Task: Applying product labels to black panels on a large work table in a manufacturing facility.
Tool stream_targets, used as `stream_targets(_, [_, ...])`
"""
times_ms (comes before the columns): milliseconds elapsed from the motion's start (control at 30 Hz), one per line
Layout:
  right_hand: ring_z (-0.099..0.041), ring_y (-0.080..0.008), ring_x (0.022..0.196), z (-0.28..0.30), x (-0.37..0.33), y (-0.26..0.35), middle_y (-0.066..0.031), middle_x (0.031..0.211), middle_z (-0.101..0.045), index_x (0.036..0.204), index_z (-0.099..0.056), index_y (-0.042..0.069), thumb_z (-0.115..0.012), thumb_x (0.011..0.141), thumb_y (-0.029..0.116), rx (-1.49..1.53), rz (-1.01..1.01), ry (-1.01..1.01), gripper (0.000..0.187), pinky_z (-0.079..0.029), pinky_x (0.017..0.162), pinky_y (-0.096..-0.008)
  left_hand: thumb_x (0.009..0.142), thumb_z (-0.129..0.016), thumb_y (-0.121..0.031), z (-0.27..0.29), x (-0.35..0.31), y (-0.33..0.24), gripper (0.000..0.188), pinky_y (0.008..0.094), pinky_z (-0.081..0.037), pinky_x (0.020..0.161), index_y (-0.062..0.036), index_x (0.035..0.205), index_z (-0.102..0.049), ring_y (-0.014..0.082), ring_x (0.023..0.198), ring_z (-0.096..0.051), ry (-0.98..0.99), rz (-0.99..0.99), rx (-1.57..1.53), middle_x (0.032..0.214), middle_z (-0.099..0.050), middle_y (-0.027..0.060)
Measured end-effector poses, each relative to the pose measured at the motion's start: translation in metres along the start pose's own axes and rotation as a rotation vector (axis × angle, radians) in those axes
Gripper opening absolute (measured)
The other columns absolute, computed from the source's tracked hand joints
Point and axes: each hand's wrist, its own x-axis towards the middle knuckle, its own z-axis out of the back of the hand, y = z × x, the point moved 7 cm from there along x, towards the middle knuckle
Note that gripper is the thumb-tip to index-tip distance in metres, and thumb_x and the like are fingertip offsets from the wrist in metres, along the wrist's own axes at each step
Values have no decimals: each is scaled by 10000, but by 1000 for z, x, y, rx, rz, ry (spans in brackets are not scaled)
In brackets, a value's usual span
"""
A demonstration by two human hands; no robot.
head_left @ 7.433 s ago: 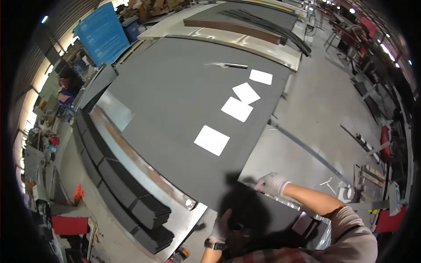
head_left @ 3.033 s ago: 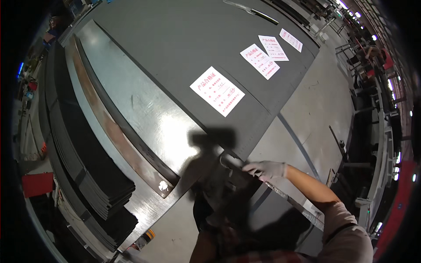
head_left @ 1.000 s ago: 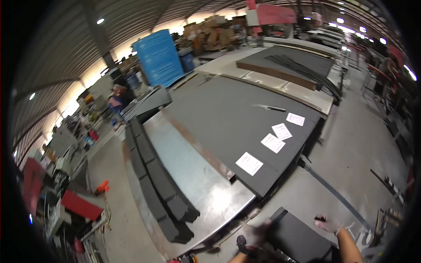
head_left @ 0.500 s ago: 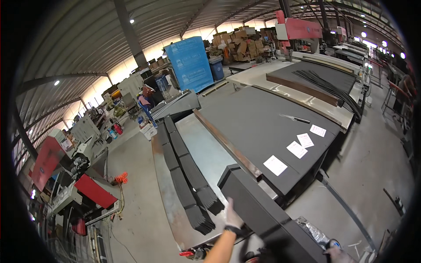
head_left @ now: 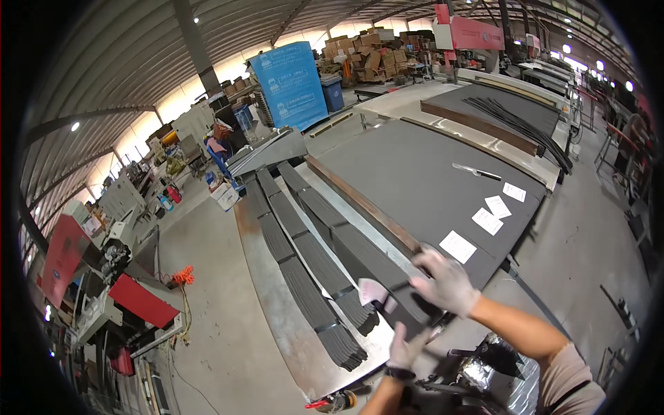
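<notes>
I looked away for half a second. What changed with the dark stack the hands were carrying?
The dark stack, carried above the table edge before, now lies in the rows on the table. The right hand rests on it; the left hand hovers just below. The white sheets stayed put.

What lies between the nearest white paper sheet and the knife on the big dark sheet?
Head view: two more white paper sheets lie in a row between the nearest sheet and the knife; otherwise bare dark sheet.

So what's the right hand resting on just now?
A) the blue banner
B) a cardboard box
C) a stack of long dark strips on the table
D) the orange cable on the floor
C: the gloved right hand lies spread on the near end of a stack of long dark strips on the metal table.
</notes>
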Motion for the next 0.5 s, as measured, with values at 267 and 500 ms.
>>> stream_targets(267, [-636,-337,818,27,-160,-82,-147,856,-641,922,-624,68,-624,824,150,173,-340,-75,128,-518,757,-411,894,-618,-126,-53,-78,24,378,307,-485,893,41,1208,-487,249,1029,-599,-233,-562,1884,1190,-574,159])
stream_targets(500, [-445,-408,1217,-65,-51,-8,-268,1295,-433,1289,-446,58,-718,753,396,-15,-146,153,690,-372,1025,-455,805,-667,-208,-151,-91,-122,569,394,-402,997,30,1276,-452,341,1125,-534,-596,-1254,2074,1215,-540,226])
